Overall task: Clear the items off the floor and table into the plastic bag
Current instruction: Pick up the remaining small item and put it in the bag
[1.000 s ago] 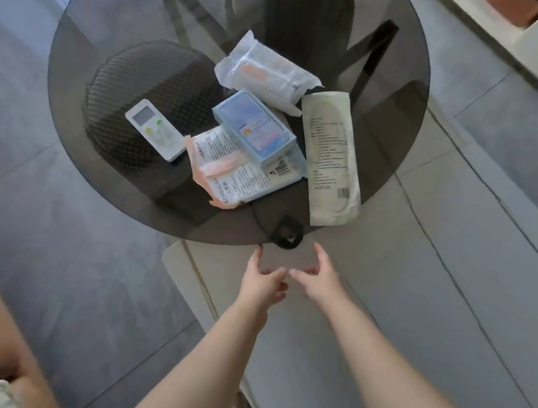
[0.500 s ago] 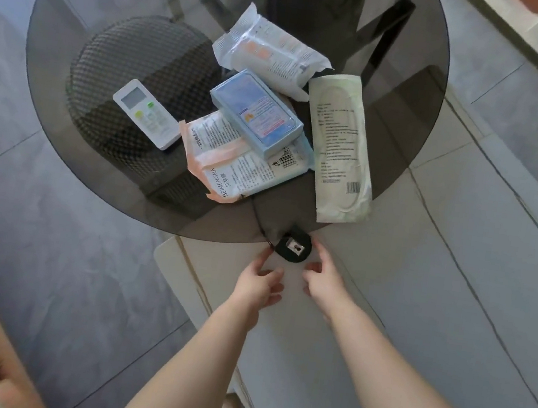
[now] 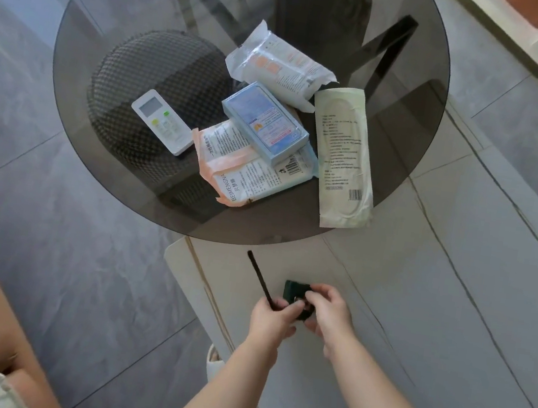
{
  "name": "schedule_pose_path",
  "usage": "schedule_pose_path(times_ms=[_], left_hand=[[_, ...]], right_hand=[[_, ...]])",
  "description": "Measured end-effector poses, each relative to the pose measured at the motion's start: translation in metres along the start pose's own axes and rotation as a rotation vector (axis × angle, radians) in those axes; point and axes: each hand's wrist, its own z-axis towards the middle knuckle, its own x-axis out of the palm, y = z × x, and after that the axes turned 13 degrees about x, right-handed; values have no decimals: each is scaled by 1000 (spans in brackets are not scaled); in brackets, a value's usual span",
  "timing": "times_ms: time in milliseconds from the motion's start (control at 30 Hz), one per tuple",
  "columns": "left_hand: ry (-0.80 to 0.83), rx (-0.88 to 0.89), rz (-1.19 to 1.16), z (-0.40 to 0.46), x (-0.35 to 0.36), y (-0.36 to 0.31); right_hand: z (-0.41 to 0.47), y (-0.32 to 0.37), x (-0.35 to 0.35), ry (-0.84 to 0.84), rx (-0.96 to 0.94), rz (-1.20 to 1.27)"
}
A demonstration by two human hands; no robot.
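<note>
Packets and a blue box (image 3: 265, 122) are lying piled on the round smoked-glass table (image 3: 101, 159), beside a white remote (image 3: 161, 122), well beyond both hands. Nearer the camera, over a pale marble surface (image 3: 420, 294), the left hand (image 3: 274, 317) is pinching a thin black strap (image 3: 259, 276) while the right hand (image 3: 330, 311) is curling its fingers around a small dark object (image 3: 296, 292) joined to it. Both hands are touching, gripping this item between them, apart from the table's pile.

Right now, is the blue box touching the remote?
Apart. The head view shows bare dark glass between the blue box and the remote.
</note>
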Motion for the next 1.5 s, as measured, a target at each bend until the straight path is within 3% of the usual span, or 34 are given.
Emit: schedule_pose_path(times_ms=[200,367,533,667,900,1100,1300,1500], left_hand=[[34,9,46,-36,-12,-23],[60,67,25,-52,-27,-70],[1,136,-34,-39,-38,-125],[-60,176,-127,-11,-38,-171],[-111,335,-127,47,-33,-212],[-194,266,-41,84,-19,-232],[-113,232,39,102,-8,-251],[-210,144,55,108,3,-255]], right_hand=[[-32,8,-13,17,-44,-152],[-61,59,-15,-9,-219,-255],[-66,134,-12,-262,-448,-523],[-49,171,-3,-437,-518,-726],[-13,178,16,-616,-470,-834],[0,171,15,-741,-430,-882],[5,176,15,-742,-353,-834],[0,171,14,-611,-366,-633]])
